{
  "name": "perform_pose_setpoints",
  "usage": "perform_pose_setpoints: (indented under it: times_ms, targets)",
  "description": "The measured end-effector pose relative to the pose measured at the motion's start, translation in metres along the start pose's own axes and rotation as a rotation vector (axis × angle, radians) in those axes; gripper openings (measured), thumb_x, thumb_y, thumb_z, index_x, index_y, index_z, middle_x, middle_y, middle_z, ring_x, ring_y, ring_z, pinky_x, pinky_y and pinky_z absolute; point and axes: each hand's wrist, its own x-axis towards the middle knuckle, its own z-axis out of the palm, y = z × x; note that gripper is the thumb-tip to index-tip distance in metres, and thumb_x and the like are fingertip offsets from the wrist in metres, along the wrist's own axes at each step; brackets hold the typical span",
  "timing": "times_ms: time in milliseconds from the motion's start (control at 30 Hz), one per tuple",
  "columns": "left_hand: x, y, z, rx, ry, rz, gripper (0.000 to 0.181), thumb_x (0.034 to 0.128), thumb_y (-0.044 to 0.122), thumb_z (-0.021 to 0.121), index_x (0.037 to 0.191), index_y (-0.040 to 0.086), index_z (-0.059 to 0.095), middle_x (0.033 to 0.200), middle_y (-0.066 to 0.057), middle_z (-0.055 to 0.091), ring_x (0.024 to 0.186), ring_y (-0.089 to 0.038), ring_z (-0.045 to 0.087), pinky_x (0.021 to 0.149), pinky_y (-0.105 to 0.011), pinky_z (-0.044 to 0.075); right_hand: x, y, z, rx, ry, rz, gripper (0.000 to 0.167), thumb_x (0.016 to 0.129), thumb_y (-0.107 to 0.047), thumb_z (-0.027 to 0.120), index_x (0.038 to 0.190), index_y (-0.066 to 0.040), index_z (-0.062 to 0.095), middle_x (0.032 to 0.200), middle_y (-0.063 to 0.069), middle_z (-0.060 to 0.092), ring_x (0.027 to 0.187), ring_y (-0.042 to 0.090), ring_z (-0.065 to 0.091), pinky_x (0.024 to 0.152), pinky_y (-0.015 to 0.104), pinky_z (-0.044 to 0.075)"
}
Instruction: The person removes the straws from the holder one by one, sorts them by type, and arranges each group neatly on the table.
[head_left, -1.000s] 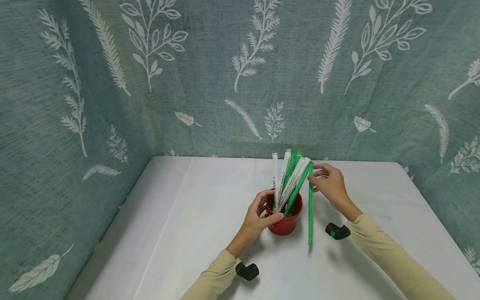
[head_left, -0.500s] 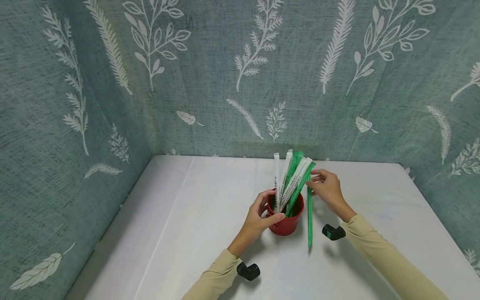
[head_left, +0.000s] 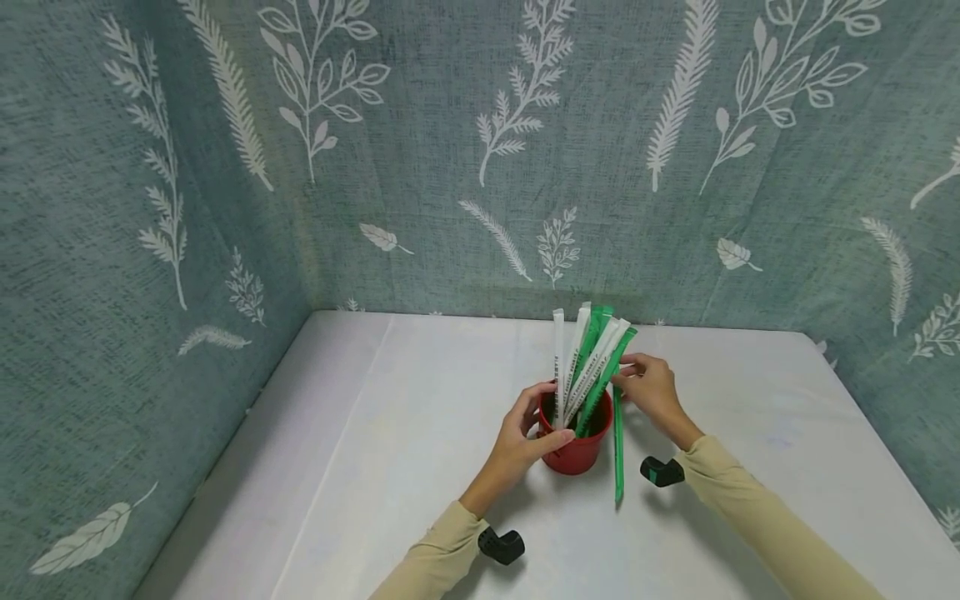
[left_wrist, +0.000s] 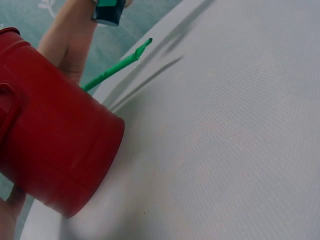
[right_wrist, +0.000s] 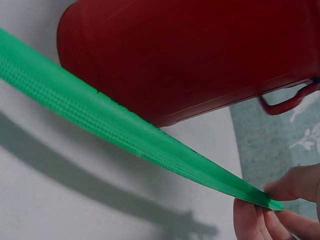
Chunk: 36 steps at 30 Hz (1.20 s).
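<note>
A small red bucket [head_left: 573, 458] stands on the white table, holding several long, thin wrapped straws, some white [head_left: 558, 358] and some green [head_left: 603, 385]. My left hand [head_left: 520, 433] grips the bucket by its rim from the left, thumb at the near side. Just right of the bucket, my right hand [head_left: 651, 390] pinches the top end of another green wrapped straw [head_left: 618, 458] between thumb and fingers. In the right wrist view this straw [right_wrist: 140, 135] slants past the bucket [right_wrist: 190, 55]. Its lower end hangs outside the bucket, above the table; whether it touches the bucket I cannot tell.
A white-covered table [head_left: 420, 467] spreads around the bucket. Leaf-patterned blue-green cloth [head_left: 435, 167] rises behind it and at the left. A black wrist camera [head_left: 501, 547] sits at the left wrist, another camera [head_left: 663, 472] at the right.
My right hand has come down and a little left, bringing the green wrapped straw lower and closer to the bucket. My left hand keeps its grip on the bucket. The head view has shifted slightly.
</note>
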Motion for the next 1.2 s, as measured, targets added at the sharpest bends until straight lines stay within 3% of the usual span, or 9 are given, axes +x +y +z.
perform_pose_setpoints:
  times_ms: [200,433,633,767,933,1200]
  targets:
    - [-0.002,0.002,0.001,-0.003,0.004,-0.005,0.059,0.0843,0.024,0.071,0.136,0.024,0.043,0.132,0.001,0.051,0.119,-0.020,0.049,0.094,-0.045,0.039,0.000,0.005,0.006,-0.002,-0.027,0.025,0.035,0.085,-0.004,0.061,0.117,0.011,0.057,0.090,0.022,0.064,0.062,0.021,0.064,0.060,0.039,0.054]
    - [-0.006,0.033,0.003,-0.010,-0.043,-0.022,0.060,0.0859,0.012,0.067,0.138,0.003,0.037,0.136,-0.019,0.046,0.122,-0.034,0.045,0.097,-0.049,0.035,0.001,0.014,0.011,-0.071,-0.004,0.028,0.033,0.082,-0.001,0.060,0.111,0.012,0.060,0.086,0.020,0.064,0.056,0.014,0.059,0.054,0.031,0.051]
    - [-0.003,0.015,0.002,-0.023,-0.019,-0.016,0.060,0.0851,0.014,0.069,0.138,0.011,0.041,0.134,-0.010,0.048,0.120,-0.029,0.047,0.095,-0.047,0.037,0.003,0.024,0.018,-0.162,0.036,0.001,0.028,0.079,-0.003,0.061,0.103,0.010,0.065,0.078,0.014,0.065,0.060,0.012,0.053,0.051,0.025,0.044]
    - [-0.002,0.004,0.000,-0.021,0.002,-0.007,0.058,0.0846,0.019,0.070,0.136,0.021,0.043,0.134,-0.002,0.050,0.120,-0.021,0.048,0.094,-0.044,0.038,0.004,0.026,0.022,-0.155,0.053,-0.029,0.027,0.078,-0.001,0.060,0.102,0.011,0.065,0.078,0.015,0.065,0.059,0.013,0.054,0.051,0.026,0.044]
    - [-0.001,0.000,0.000,-0.019,0.002,0.016,0.058,0.0843,0.022,0.071,0.135,0.022,0.043,0.134,0.000,0.050,0.121,-0.020,0.048,0.097,-0.046,0.036,0.005,0.027,0.024,-0.169,0.070,-0.050,0.027,0.077,0.000,0.060,0.101,0.012,0.065,0.078,0.017,0.065,0.058,0.015,0.056,0.050,0.025,0.044]
    - [-0.001,0.004,0.001,-0.019,0.005,-0.004,0.058,0.0844,0.021,0.071,0.136,0.022,0.043,0.134,0.000,0.050,0.121,-0.020,0.048,0.096,-0.046,0.037,0.004,0.027,0.024,-0.201,0.112,-0.082,0.024,0.076,0.001,0.063,0.098,0.011,0.066,0.076,0.016,0.065,0.064,0.021,0.059,0.053,0.026,0.044]
